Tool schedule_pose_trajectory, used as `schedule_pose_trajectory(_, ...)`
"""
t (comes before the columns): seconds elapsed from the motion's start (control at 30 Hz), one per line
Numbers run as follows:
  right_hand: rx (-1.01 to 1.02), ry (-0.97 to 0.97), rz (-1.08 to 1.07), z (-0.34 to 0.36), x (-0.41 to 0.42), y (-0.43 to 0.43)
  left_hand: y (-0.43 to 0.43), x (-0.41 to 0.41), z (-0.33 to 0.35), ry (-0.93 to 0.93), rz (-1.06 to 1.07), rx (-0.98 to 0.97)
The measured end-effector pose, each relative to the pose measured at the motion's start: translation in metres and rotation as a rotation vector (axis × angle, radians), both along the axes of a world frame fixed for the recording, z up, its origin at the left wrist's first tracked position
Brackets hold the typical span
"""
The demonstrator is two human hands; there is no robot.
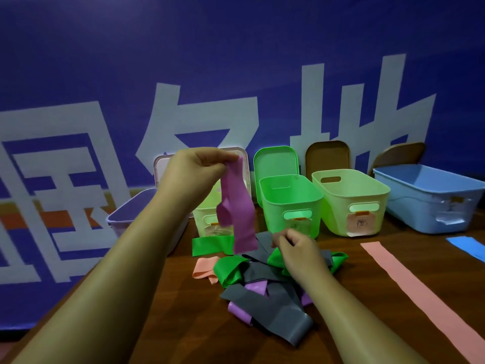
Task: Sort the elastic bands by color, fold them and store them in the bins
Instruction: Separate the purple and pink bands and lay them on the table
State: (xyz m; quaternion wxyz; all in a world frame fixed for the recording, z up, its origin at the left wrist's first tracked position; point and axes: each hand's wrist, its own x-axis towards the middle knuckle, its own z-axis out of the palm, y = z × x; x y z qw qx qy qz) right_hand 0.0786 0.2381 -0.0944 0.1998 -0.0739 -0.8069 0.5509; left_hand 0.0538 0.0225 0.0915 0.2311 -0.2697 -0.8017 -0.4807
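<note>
My left hand (pixel 199 164) is raised above the table and pinches the top of a purple elastic band (pixel 238 214), which hangs down twisted in front of a pale yellow bin (pixel 207 219). Lower down, my right hand (pixel 296 245) hovers over a tangled pile of bands (pixel 265 282) in green, grey, purple and salmon, its fingers curled at a grey band (pixel 265 241); whether it grips that band is unclear. A bright green bin (pixel 288 203), another pale yellow bin (pixel 351 203), a blue bin (pixel 430 198) and a lavender bin (pixel 136 211) stand in a row behind.
A long salmon band (pixel 420 287) lies flat across the right side of the brown table (pixel 183 311). A blue band (pixel 469 248) lies at the far right edge. Bin lids lean against the blue banner wall (pixel 236 61) behind the bins.
</note>
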Motion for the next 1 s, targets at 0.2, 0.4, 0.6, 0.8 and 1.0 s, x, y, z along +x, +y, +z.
schedule_pose_trajectory(0.2,0.009,-0.002,0.010,-0.001,0.002,-0.001,0.000,-0.004,-0.002,-0.062,-0.030,0.042)
schedule_pose_trajectory(0.4,-0.019,0.069,0.019,0.006,0.005,-0.003,-0.002,-0.002,0.001,-0.151,-0.105,0.099)
schedule_pose_trajectory(0.6,-0.094,0.229,0.147,0.070,0.008,-0.012,-0.006,0.000,0.014,-0.160,-0.166,0.132)
schedule_pose_trajectory(0.8,-0.040,0.358,0.273,0.153,0.009,-0.030,-0.009,0.002,0.030,-0.128,-0.211,0.154)
schedule_pose_trajectory(1.0,0.066,0.412,0.268,0.191,0.005,-0.042,-0.019,0.000,0.042,-0.115,-0.235,0.182)
